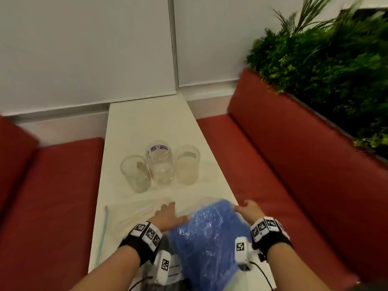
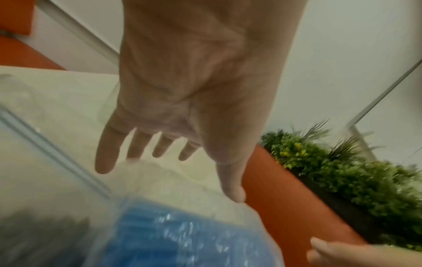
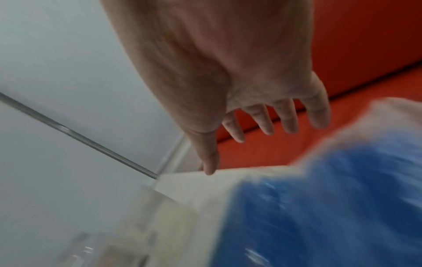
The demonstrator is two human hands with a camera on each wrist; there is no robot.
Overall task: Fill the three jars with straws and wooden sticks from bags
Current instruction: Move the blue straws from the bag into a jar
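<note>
Three clear jars stand mid-table: a left jar (image 1: 136, 174), a middle jar (image 1: 160, 162) with a blue label, and a right jar (image 1: 186, 164). A clear bag of blue straws (image 1: 206, 234) (image 2: 182, 238) (image 3: 331, 207) lies at the near end. Left of it lies a clear zip bag of wooden sticks (image 1: 130, 215). My left hand (image 1: 165, 216) (image 2: 173, 148) is spread flat over the seam between the two bags, fingers straight. My right hand (image 1: 246, 210) (image 3: 262, 130) hovers open at the straw bag's far right corner, holding nothing.
The narrow white table (image 1: 147, 122) runs away from me between red bench seats (image 1: 52, 196) (image 1: 283, 164). A green planter hedge (image 1: 336, 70) stands behind the right bench. White wall panels (image 1: 84, 49) close off the far end.
</note>
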